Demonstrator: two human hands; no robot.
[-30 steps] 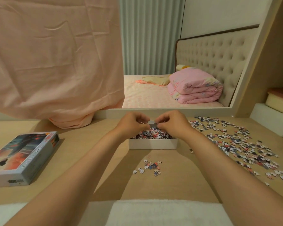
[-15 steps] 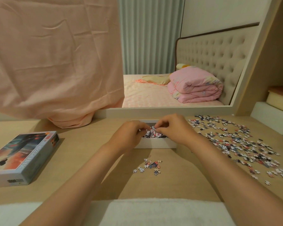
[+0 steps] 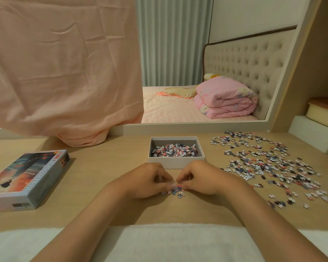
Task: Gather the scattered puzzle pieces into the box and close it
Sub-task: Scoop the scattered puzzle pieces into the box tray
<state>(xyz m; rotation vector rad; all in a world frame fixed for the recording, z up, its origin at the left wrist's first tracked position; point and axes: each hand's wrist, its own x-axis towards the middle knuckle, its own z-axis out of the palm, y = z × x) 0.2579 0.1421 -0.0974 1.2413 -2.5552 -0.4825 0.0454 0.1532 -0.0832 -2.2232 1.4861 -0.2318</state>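
Two hands' grips [image 3: 174, 181] curled round small pile [image 3: 175, 190], box [image 3: 176, 163] just behind.

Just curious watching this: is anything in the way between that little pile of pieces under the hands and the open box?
Nothing visible. The small pile lies just before the open box, with bare table between; both hands cup the pile.

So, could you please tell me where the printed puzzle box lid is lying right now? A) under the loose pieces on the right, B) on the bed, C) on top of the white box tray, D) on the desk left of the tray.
D: the printed lid lies on the desk, left of the open white box tray.
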